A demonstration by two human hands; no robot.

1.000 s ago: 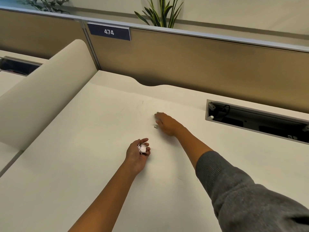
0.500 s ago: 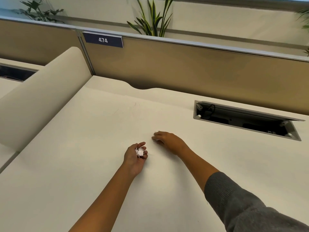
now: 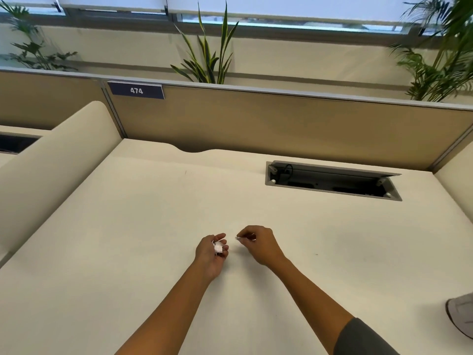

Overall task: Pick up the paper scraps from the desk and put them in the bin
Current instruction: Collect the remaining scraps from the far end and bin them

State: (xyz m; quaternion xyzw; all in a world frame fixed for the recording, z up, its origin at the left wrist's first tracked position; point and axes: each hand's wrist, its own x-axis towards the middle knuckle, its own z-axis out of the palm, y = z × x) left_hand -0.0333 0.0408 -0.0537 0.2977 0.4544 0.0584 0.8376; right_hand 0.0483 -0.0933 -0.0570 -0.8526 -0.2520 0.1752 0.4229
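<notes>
Two bare forearms reach up from the 6 o'clock edge over the cream desk, the right one leaving a grey sleeve at about 5 o'clock. Near the middle of the view, the left hand lies palm up with its fingers curled loosely round a small wad of white paper scraps. Just beside it, toward 3 o'clock, the right hand is curled, thumb and fingertips pinching a single tiny scrap that sticks out toward the left hand; the two hands sit close but apart. Farther off, toward 2 o'clock, an open cable hatch is sunk into the desk. Beyond it runs a tan partition, carrying a dark label reading 474 at 11 o'clock, with a spiky plant rising behind it at 12 o'clock.
</notes>
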